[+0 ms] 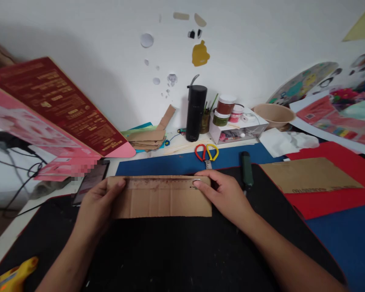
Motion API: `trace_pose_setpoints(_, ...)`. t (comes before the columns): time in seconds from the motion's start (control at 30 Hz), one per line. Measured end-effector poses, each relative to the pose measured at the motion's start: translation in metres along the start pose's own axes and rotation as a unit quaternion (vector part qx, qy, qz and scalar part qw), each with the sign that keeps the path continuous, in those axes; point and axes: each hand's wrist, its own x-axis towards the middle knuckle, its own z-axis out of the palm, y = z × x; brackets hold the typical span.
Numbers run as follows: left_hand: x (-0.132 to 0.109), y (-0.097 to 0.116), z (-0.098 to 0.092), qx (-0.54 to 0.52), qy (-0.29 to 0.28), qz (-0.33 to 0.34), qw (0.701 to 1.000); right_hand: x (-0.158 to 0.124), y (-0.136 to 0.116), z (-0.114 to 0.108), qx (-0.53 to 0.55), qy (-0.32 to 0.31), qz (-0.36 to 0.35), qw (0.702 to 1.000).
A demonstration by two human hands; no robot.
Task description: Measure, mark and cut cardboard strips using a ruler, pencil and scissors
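Observation:
A rectangular piece of brown cardboard [158, 205] with upright creases spans the space between my two hands, above the black mat. Along its upper part lies a narrow, shiny strip [158, 183] that looks like a metal ruler with a hole near its right end. My left hand [95, 202] pinches the cardboard's left end, thumb on the near face and fingers behind. At the other end my right hand [226, 194] grips the upper right corner, its thumb pressing by the strip's hole. Just beyond the cardboard are scissors [207, 155] with red and yellow handles, blades partly hidden.
A dark green-handled tool [246, 170] lies right of my right hand. A yellow glue gun [15, 278] is at lower left. More cardboard [313, 175] rests on a red sheet [337, 205]. A black bottle [196, 113], paint jars [225, 104] and a bowl [273, 114] stand by the wall.

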Motion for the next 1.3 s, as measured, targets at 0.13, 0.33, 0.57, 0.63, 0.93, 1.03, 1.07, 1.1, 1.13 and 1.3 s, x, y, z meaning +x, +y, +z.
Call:
trace_pose_setpoints(0.13, 0.002, -0.005, -0.004, -0.034, -0.037, 0.024, 0.998, 0.001, 0.002, -0.002, -0.016, 0.002, 0.015, 1.0)
trace_pose_setpoints(0.33, 0.001, -0.011, -0.007, -0.031, -0.101, 0.056, 0.993, 0.002, 0.005, -0.002, -0.03, 0.017, 0.026, 0.999)
trace_pose_setpoints(0.57, 0.0, -0.011, -0.006, -0.043, -0.127, 0.061, 0.989, 0.005, 0.004, -0.002, -0.052, 0.012, 0.061, 0.997)
trace_pose_setpoints(0.63, -0.001, -0.01, -0.005, -0.05, -0.138, 0.062, 0.987, 0.005, 0.005, -0.002, -0.065, 0.009, 0.072, 0.995)
trace_pose_setpoints(0.93, -0.004, -0.009, -0.005, -0.067, -0.167, 0.075, 0.981, 0.005, 0.013, 0.001, -0.111, 0.002, 0.075, 0.991)
trace_pose_setpoints(1.03, -0.005, -0.008, -0.005, -0.065, -0.175, 0.073, 0.98, 0.005, 0.009, 0.0, -0.118, 0.012, 0.03, 0.993)
trace_pose_setpoints(1.07, -0.005, -0.007, -0.006, -0.063, -0.18, 0.072, 0.979, 0.005, 0.007, -0.001, -0.116, 0.014, 0.015, 0.993)
trace_pose_setpoints(1.1, -0.005, -0.007, -0.006, -0.062, -0.186, 0.071, 0.978, 0.005, 0.006, -0.002, -0.112, 0.014, 0.005, 0.994)
trace_pose_setpoints(1.13, -0.005, -0.007, -0.007, -0.06, -0.192, 0.069, 0.977, 0.004, 0.005, -0.003, -0.109, 0.013, -0.002, 0.994)
trace_pose_setpoints(1.3, -0.004, -0.007, -0.007, -0.055, -0.217, 0.059, 0.973, 0.0, 0.003, -0.003, -0.083, -0.031, -0.021, 0.996)
